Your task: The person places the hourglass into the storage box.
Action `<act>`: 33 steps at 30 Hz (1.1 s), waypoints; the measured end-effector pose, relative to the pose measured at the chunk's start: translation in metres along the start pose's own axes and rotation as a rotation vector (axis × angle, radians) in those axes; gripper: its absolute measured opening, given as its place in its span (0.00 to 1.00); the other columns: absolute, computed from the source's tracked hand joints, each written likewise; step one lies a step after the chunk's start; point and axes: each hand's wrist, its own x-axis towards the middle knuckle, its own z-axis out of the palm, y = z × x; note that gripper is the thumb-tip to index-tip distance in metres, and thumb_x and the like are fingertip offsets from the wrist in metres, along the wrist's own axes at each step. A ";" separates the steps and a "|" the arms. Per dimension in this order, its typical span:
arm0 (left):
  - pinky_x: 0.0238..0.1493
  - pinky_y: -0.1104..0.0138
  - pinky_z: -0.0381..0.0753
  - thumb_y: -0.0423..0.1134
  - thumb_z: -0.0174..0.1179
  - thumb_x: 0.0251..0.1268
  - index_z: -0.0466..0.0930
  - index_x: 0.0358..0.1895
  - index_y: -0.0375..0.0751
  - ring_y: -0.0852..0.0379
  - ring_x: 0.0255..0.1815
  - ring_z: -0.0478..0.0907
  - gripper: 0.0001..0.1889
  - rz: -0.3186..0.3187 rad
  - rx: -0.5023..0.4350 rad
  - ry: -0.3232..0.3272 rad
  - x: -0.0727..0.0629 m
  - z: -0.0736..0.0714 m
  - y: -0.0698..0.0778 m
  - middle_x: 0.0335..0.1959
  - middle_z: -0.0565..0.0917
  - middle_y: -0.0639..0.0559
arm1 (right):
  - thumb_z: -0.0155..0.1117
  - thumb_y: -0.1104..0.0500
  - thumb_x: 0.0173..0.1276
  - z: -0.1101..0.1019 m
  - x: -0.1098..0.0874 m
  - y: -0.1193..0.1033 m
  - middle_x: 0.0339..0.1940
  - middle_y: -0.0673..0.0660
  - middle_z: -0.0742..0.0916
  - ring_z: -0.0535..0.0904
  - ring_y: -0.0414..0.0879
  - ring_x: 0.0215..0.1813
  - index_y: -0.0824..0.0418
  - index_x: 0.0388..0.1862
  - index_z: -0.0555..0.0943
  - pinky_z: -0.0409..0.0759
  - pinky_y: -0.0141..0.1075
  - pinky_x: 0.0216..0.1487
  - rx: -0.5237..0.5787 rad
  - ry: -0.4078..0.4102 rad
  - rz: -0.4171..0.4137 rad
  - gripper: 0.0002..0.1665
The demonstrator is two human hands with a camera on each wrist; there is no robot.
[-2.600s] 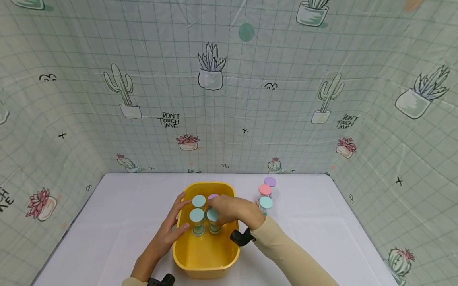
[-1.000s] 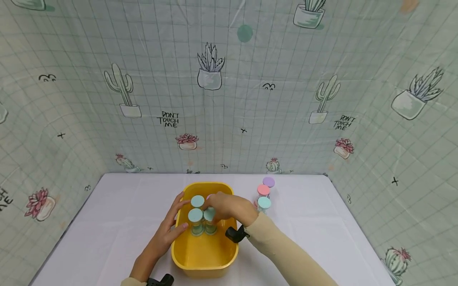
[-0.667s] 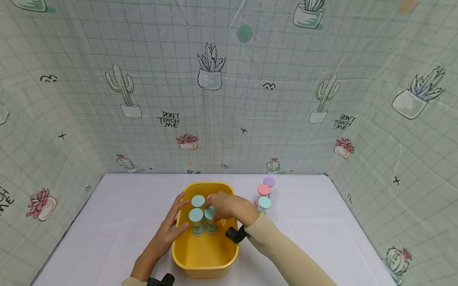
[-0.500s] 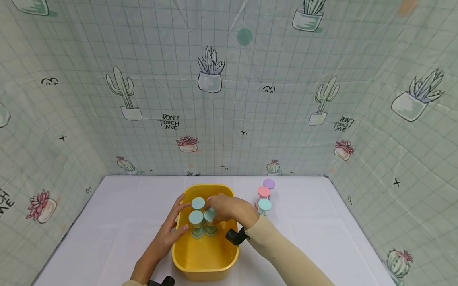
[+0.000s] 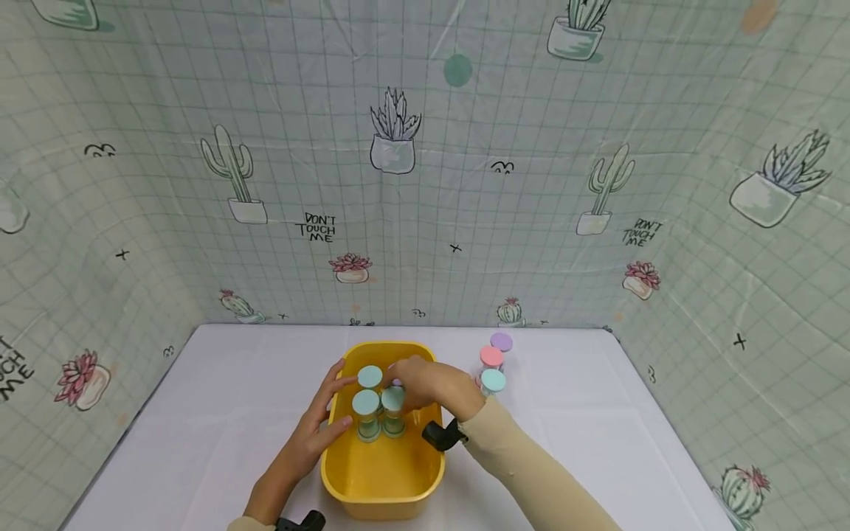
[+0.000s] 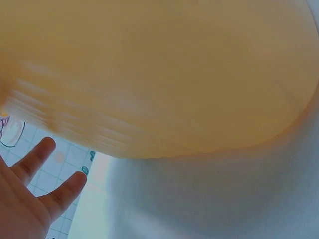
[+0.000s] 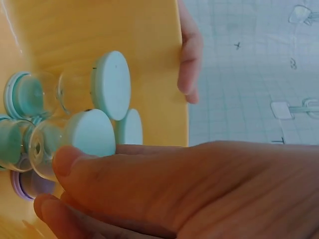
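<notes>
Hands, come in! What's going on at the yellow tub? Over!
Left hand at yellow tub rim. Right hand inside, grip unclear. Three mint-capped hourglasses upright beside it. Purple piece partly hidden.

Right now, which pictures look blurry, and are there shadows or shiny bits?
Head view: mostly sharp, with the backdrop lettering readable; left wrist view: soft and hazy, the yellow tub a bit blurred, with a grey shadow on the white table beside it; right wrist view: a little soft at the mint lids, with a thin shiny streak on the tub's wall.
</notes>
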 end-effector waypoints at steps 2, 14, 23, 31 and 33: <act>0.57 0.25 0.68 0.34 0.51 0.72 0.64 0.74 0.39 0.21 0.80 0.46 0.27 -0.002 0.003 0.000 0.000 0.000 0.000 0.85 0.45 0.38 | 0.78 0.61 0.62 -0.002 -0.001 0.002 0.53 0.49 0.89 0.81 0.42 0.48 0.51 0.55 0.88 0.84 0.36 0.55 -0.003 0.004 -0.017 0.21; 0.58 0.23 0.65 0.36 0.50 0.73 0.64 0.75 0.42 0.23 0.81 0.46 0.28 -0.053 0.003 -0.005 -0.001 0.000 -0.002 0.86 0.45 0.39 | 0.72 0.61 0.68 -0.030 -0.036 0.041 0.52 0.61 0.89 0.86 0.52 0.51 0.64 0.62 0.82 0.87 0.41 0.50 0.265 0.141 -0.178 0.24; 0.60 0.25 0.66 0.35 0.51 0.73 0.65 0.75 0.47 0.24 0.81 0.45 0.28 -0.023 -0.007 -0.008 0.001 -0.001 0.000 0.86 0.44 0.39 | 0.68 0.55 0.72 -0.048 -0.065 0.103 0.61 0.60 0.86 0.80 0.59 0.64 0.61 0.65 0.79 0.81 0.53 0.63 0.229 0.309 -0.123 0.25; 0.60 0.22 0.62 0.35 0.50 0.73 0.63 0.76 0.41 0.23 0.81 0.44 0.28 -0.032 -0.014 -0.006 0.000 0.000 0.000 0.86 0.44 0.38 | 0.67 0.62 0.70 -0.041 -0.068 0.161 0.71 0.64 0.79 0.73 0.64 0.72 0.64 0.73 0.72 0.75 0.59 0.68 0.204 0.379 -0.073 0.33; 0.60 0.22 0.63 0.35 0.50 0.73 0.62 0.76 0.40 0.24 0.82 0.44 0.28 -0.047 -0.014 -0.009 0.000 0.001 0.000 0.86 0.43 0.39 | 0.67 0.64 0.68 -0.038 -0.068 0.172 0.71 0.66 0.78 0.73 0.65 0.72 0.66 0.74 0.71 0.73 0.60 0.69 0.190 0.390 -0.057 0.35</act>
